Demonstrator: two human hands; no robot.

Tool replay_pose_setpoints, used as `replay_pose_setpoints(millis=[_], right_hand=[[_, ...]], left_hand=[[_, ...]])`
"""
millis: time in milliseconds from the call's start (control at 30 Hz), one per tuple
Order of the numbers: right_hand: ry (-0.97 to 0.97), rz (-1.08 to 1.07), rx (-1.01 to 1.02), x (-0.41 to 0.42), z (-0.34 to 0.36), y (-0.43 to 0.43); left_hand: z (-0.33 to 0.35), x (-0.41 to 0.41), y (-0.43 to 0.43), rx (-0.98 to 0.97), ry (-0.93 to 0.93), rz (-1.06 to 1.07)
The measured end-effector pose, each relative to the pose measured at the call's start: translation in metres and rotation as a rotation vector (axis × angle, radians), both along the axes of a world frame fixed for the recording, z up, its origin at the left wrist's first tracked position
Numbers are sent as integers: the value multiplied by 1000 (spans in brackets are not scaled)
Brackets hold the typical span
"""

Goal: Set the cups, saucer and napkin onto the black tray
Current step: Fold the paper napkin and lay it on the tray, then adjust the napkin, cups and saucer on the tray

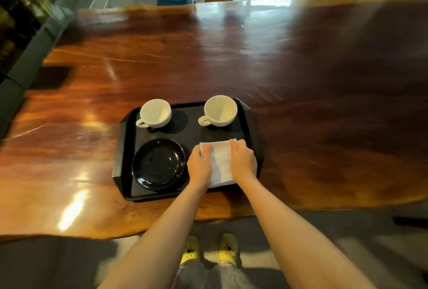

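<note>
Both hands, left hand (pixel 199 164) and right hand (pixel 243 161), lie flat and open on the white napkin (pixel 221 163); the black tray (pixel 129 149) also holds two white cups (pixel 155 112) and a black saucer (pixel 158 164)

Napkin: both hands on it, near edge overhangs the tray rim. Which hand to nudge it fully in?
Left, probably. The left hand lies over the napkin near its overhanging near-left corner; the right hand sits by the tray right rim.

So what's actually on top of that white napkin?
Both hands: the left hand and right hand press on the white napkin, which lies on the black tray. Its side edges are covered by them.
</note>
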State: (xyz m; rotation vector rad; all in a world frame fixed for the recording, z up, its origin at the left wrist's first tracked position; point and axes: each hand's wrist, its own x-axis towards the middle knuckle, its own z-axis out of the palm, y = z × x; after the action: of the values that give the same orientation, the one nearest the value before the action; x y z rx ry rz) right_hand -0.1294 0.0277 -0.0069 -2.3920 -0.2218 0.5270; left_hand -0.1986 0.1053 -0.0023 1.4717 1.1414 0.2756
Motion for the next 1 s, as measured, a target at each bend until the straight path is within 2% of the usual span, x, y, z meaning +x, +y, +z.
replay_pose_setpoints(millis=[133,333,500,700,867,1000], right_hand=[[48,-58,24,3,-14,5],[190,29,58,13,-33,10],[147,112,-58,15,-44,7],[-37,235,-236,12,-51,6],[-36,200,-238,6,-53,2],[-16,189,-200,10,-47,1]], left_hand=[[-17,-8,-8,-22,188,-114],[-29,-2,-11,58,180,-27],[-35,10,-11,96,225,-62],[-41,0,-24,362,472,-225],[-44,-3,-23,280,474,-225],[-35,0,-18,343,437,-225]])
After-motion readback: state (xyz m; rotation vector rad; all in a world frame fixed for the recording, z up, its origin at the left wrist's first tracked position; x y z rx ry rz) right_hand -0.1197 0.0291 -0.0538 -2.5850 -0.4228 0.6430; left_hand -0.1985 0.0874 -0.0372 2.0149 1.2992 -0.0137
